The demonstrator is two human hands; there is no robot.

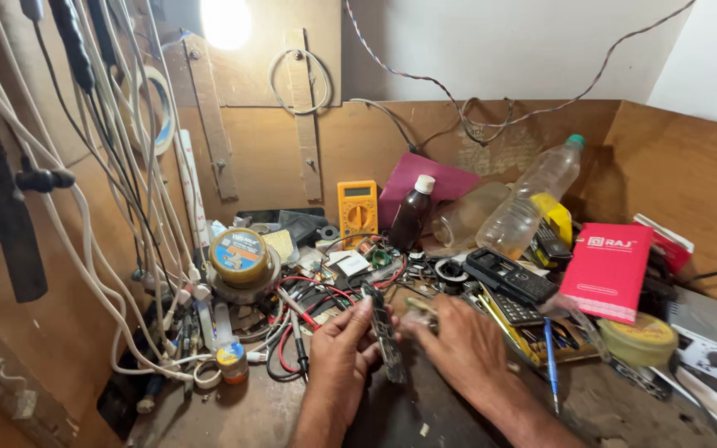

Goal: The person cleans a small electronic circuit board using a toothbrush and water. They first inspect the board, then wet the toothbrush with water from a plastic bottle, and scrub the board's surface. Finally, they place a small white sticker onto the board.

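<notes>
Centrally, low in the head view, a narrow dark circuit board (385,336) stands on edge above the bench (234,415), gripped between both hands: the left hand (343,353) has its fingers (357,319) clenched round the board's left side, and the right hand (458,340) pinches the other side, its fingertips hidden behind the board, so how tightly they close cannot be told. Just behind the board lies a tangle of red and black probe leads (300,319) and small loose parts. Further back a yellow multimeter (358,211) leans against the wooden back wall, with a brown bottle with a white cap (411,217) beside it and a clear plastic bottle with a green cap (537,199) tilted to its right. To the right of the hands are a black calculator (509,278), a red box (607,270) and a blue screwdriver (551,361). At the left sits a round tin (238,255), under white cables (126,249) hanging down the side wall
</notes>
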